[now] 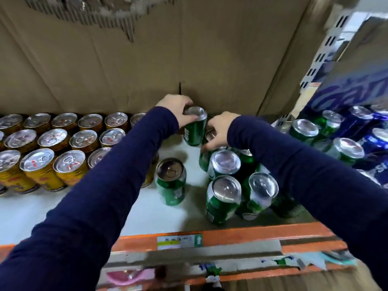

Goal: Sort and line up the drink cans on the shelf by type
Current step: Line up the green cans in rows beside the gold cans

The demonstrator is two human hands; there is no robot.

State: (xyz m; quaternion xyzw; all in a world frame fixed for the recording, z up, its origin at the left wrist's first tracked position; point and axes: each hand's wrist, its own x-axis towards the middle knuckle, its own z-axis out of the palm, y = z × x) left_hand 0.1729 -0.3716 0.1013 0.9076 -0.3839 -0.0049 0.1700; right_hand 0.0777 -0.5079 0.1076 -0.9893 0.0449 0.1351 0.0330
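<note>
My left hand (178, 109) grips the top of a green can (194, 128) held at the back of the white shelf (31, 211), near the cardboard wall. My right hand (219, 130) closes over the top of another green can (204, 159), mostly hidden by the fingers. A lone green can (171, 181) stands between my arms. A loose cluster of green cans (224, 198) stands below my right hand. Yellow cans (42, 158) fill neat rows on the left. Blue cans (375, 141) mixed with green ones (304, 131) sit at the right.
A brown cardboard sheet (147, 59) forms the back wall. The shelf's orange front rail (252, 234) carries a price label (179, 241). A perforated metal upright (327, 49) rises at the right. Bare white shelf lies in front of the yellow rows.
</note>
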